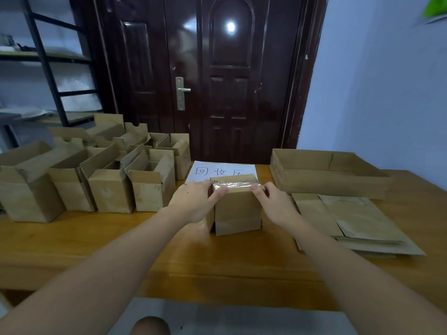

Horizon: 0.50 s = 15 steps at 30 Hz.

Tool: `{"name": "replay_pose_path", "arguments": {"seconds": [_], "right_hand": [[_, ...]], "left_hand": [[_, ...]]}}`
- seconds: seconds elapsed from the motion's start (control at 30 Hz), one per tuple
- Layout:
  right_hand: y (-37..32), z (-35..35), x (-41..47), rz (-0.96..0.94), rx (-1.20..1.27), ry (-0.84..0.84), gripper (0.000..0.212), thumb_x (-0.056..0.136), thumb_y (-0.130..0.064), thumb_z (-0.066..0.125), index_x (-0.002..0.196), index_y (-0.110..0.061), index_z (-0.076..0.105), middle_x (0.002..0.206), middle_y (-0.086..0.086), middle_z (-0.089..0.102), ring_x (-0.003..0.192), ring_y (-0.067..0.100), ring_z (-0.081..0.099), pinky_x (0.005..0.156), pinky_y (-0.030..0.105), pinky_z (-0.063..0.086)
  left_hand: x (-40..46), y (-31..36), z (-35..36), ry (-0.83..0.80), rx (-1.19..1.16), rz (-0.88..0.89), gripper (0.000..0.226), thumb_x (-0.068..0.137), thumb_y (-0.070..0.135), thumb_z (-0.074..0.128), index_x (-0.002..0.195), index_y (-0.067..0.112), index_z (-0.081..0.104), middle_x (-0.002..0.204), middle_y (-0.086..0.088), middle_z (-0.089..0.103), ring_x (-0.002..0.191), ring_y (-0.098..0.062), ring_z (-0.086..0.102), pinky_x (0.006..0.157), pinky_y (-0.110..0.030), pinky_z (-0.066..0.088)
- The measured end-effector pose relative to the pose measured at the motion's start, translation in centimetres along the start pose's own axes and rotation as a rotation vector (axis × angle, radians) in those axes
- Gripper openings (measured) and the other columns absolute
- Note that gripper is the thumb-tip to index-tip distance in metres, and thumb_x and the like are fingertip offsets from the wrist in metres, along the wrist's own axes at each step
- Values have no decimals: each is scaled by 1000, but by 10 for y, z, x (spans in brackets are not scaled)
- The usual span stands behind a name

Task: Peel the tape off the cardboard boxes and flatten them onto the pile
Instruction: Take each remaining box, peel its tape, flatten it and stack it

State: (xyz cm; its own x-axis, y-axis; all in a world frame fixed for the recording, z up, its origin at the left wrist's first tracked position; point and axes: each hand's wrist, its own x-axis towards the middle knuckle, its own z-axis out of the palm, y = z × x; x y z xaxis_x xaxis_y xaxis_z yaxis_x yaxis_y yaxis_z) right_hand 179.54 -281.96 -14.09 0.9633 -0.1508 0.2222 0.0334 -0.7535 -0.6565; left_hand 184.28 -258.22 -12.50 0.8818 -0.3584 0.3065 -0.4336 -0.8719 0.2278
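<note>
A small brown cardboard box (237, 209) stands upright in the middle of the wooden table (96, 243). A strip of clear shiny tape (238, 184) runs across its closed top. My left hand (193, 201) grips the box's upper left side, thumb lying on the tape's left end. My right hand (273, 201) holds the upper right side, thumb on the tape's right end. A pile of flattened boxes (358, 223) lies to the right of the box.
Several open cardboard boxes (101, 175) crowd the table's left and back left. A wide shallow cardboard tray (324, 175) sits at the back right. A white sheet with handwritten characters (222, 169) lies behind the box. A dark door and metal shelving stand beyond.
</note>
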Motion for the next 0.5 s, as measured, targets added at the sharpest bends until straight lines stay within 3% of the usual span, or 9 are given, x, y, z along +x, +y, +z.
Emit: {"name": "replay_pose_path", "arguments": {"seconds": [0.1,0.17,0.27,0.37,0.5], "right_hand": [[3,1,-1,18,65,-15,55,99,-67,34,114,-17,51,105,-2,61,88,8,58,64,23,42],[3,1,-1,35,114,-49,58,96,-69,32,119,-18,48,112,-2,59,96,14,60,75,33,55],[3,2,2,75,185,-86,54,99,-67,33,124,-21,45,120,-4,52,107,20,57,88,47,59],[10,7,4,84,92,-138,59,99,-70,33,128,-21,48,122,2,59,108,23,60,90,44,56],[25,21,2,77,39,-156,71,100,-69,32,151,-21,40,144,6,55,129,26,53,102,38,45]], "left_hand": [[-3,-3,6,-44,23,54,84,87,86,24,143,26,45,114,5,66,88,-11,61,67,-25,51],[-4,-7,9,-86,-17,78,87,85,87,32,148,29,37,118,8,65,91,-11,62,72,-26,54],[-4,-13,13,-140,-75,92,88,83,87,41,152,32,30,122,11,64,95,-12,63,77,-29,58],[-5,-15,13,-155,-38,96,76,91,79,41,150,31,36,126,8,61,101,-13,58,85,-33,55],[-13,-17,18,-176,44,89,70,96,75,38,146,27,44,125,6,60,103,-15,55,91,-33,53]]}}
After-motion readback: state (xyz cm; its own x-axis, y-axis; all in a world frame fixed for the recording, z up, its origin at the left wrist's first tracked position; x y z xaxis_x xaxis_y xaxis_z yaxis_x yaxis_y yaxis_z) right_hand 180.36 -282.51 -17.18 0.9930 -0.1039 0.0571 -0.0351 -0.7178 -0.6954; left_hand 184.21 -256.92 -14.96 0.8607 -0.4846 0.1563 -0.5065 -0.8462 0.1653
